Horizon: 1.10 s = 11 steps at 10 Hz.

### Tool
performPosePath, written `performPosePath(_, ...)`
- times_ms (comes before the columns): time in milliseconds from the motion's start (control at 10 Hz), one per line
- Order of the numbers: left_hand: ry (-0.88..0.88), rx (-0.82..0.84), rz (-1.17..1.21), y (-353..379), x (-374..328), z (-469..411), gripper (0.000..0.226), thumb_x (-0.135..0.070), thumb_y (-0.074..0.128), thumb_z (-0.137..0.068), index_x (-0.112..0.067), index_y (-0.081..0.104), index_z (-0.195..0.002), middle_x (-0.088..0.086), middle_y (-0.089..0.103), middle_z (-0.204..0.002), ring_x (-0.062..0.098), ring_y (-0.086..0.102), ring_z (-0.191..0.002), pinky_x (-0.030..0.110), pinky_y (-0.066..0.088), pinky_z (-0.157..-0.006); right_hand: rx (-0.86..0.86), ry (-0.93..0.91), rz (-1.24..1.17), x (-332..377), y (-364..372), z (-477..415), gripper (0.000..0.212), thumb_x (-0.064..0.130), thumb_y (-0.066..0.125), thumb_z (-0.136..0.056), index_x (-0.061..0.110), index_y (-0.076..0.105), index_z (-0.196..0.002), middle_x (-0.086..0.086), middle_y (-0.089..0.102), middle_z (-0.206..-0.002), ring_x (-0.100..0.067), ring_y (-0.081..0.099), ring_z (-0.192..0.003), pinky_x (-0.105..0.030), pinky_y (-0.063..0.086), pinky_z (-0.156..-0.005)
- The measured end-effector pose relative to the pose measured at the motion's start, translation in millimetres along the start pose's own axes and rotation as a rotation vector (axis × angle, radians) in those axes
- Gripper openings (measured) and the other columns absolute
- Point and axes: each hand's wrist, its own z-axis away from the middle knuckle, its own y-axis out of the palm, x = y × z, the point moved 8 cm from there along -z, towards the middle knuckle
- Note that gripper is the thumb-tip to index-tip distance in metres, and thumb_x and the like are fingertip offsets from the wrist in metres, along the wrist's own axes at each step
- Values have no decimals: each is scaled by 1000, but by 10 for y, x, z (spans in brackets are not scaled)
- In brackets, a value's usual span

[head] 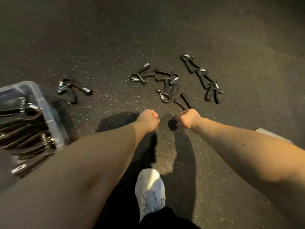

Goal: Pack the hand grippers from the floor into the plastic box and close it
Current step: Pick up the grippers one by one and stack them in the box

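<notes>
Black hand grippers lie on the dark floor in three groups: a left group (72,90), a middle group (165,80) and a right row (203,78). A clear plastic box (49,116) stands at the left with several grippers (24,129) inside. My right hand (189,119) is curled round one hand gripper (182,101), and its two black handles stick out past my knuckles. My left hand (148,119) hovers beside it with its fingers curled, and nothing shows in it.
My white shoe (150,192) stands on the floor below the hands. A pale flat object (272,134) peeks out behind my right forearm. The speckled rubber floor stretches away beyond the grippers.
</notes>
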Motion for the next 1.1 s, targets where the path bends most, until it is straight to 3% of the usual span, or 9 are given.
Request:
performPosePath(100,-93,96,-44,459,110,-367,17,-20,70,-85,-24,64,-101,9,68,-111,28,65,-106,44,51,-101,-193,51,153,-340,-160,-388,43,21,64,-82,5,64,-122,-18,67,-117,-36,65,-108,-38,55,-93)
performPosePath(200,-85,127,-38,733,-35,-497,38,-19,68,-91,-19,59,-127,6,62,-123,25,59,-114,40,45,-107,-248,35,281,-453,-255,-666,62,20,57,-87,12,42,-146,-17,39,-151,-40,39,-136,-40,33,-115)
performPosePath(300,-108,141,32,947,-112,-620,46,-18,66,-93,-17,54,-137,7,61,-129,25,60,-116,39,46,-107,-152,38,276,-576,-186,-940,73,26,57,-93,23,23,-157,-13,16,-164,-40,21,-147,-40,21,-121)
performPosePath(600,-150,84,151,1042,-288,-814,85,-24,68,-90,-35,18,-158,5,55,-138,25,63,-113,42,57,-93,-307,-131,-17,-609,-23,-918,30,30,70,-87,20,61,-114,1,65,-95,-22,58,-100,-29,46,-94)
performPosePath(700,-156,57,216,903,-246,-794,76,-16,66,-93,-40,27,-154,2,57,-129,18,66,-102,39,60,-86,-250,-16,-385,-649,123,-849,24,35,71,-87,20,57,-98,3,64,-81,-18,60,-76,-30,51,-83)
performPosePath(800,-74,127,37,918,-294,-686,68,-19,66,-92,-28,36,-152,5,57,-137,19,61,-113,35,52,-95,-141,146,-735,-604,386,-783,31,34,72,-89,14,55,-106,-9,70,-88,-23,64,-73,-35,59,-77)
performPosePath(900,-87,82,-44,895,-275,-665,69,-14,60,-93,-25,32,-155,6,45,-150,29,53,-127,44,47,-106,-121,252,-694,-520,448,-728,29,29,74,-88,7,62,-103,-11,72,-87,-18,65,-61,-25,59,-63)
performPosePath(1000,-140,20,33,732,-150,-679,56,-10,55,-94,-21,45,-148,7,53,-142,32,61,-117,46,53,-100,13,291,-703,-464,514,-642,22,22,66,-95,11,56,-78,0,55,-44,-9,41,-25,-11,33,-32)
performPosePath(1100,-187,40,120,601,-23,-593,35,-16,58,-99,-3,58,-131,17,65,-122,33,65,-110,43,55,-98,127,311,-659,-480,692,-544,28,25,67,-93,19,54,-69,7,47,-40,-7,36,-34,-15,29,-35)
